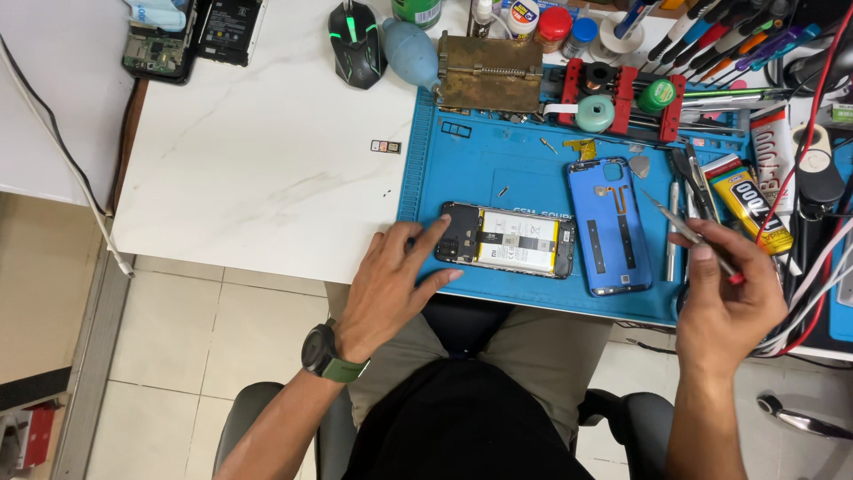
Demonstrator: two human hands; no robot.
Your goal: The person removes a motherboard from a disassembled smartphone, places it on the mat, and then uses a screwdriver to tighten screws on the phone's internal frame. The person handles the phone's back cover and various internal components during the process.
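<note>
The opened phone [506, 241] is lying flat on the blue mat [498, 160] near the counter's [267, 151] front edge, its long axis running left to right, camera end pointing toward the left hand [391, 284]. Its back is off, showing a yellow-edged battery and dark circuit board. The left hand's grip is resting spread on the phone's left end. The right hand [724, 302] is pinching tweezers [689, 233], tips pointing up-left
</note>
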